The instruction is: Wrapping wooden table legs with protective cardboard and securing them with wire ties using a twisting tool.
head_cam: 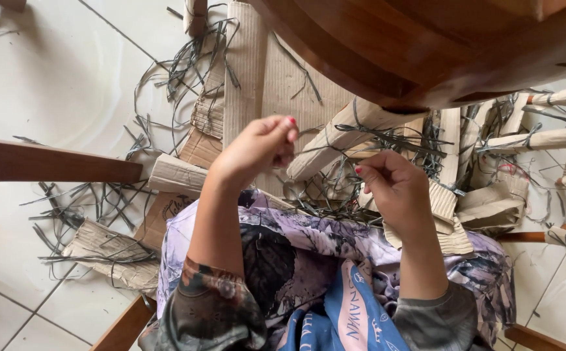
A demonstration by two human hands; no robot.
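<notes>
Floor: white glazed tiles (68, 78) with thin dark grout lines, littered across the middle with cut grey strands and cardboard.
Far left: a dark brown wooden rail (49, 162) crosses the tiles level; grey plastic strap offcuts (94, 208) lie tangled just beside it.
Left hand (257, 146): raised over the lap, fingertips pinched tight on something too thin to make out — likely a strand, cannot tell.
Behind the hands: flattened sheets of brown corrugated cardboard (276, 78), some rolled into tubes.
Right hand (393, 188): fingers curled and pinched, level with the left hand and near it; what it grips is not clear.
Lap: purple floral printed fabric (309, 240), under both forearms.
Top right: a curved reddish-brown wooden chair frame (426, 45) overhangs the pile.
Far right: rolled cardboard wrappings bound with grey straps (543, 140) — lying on the tiles.
</notes>
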